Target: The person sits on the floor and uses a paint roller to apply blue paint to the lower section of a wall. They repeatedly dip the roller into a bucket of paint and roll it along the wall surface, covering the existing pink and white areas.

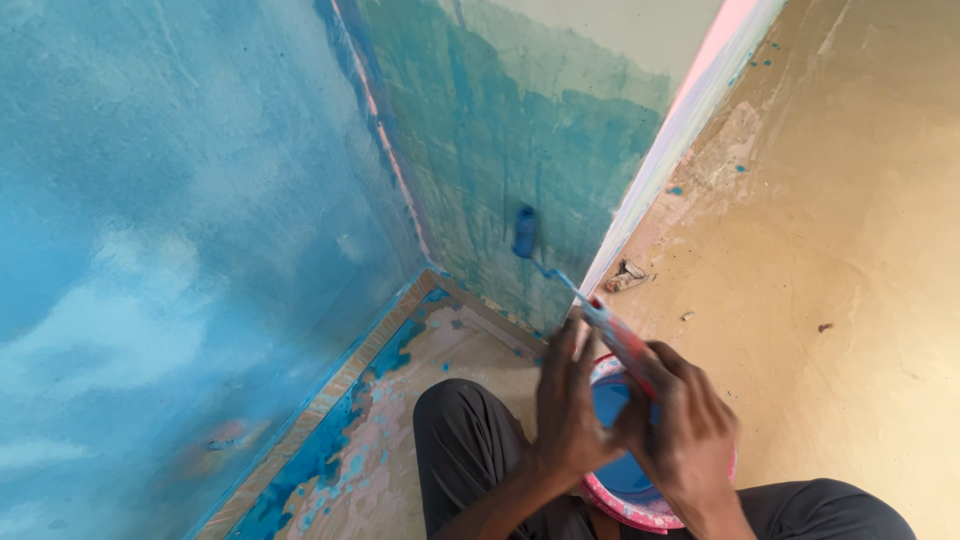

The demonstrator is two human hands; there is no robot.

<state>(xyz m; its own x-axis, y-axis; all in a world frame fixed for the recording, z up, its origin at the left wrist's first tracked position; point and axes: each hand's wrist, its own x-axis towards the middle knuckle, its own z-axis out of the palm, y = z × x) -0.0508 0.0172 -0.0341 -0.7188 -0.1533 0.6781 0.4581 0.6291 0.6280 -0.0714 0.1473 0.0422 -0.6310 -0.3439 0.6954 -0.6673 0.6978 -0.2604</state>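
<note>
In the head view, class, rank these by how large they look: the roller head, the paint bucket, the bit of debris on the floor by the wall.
1. Paint bucket, largest, though the hands hide part of it and it sits nearest the camera.
2. Roller head.
3. Debris; close to the roller head in apparent size, so this order is unsure.

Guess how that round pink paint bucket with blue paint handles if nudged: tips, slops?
The round pink paint bucket sits low and wide between the knees, so probably hard to tip. The blue paint inside would likely slop. Its paint-smeared rim looks slippery.
</note>
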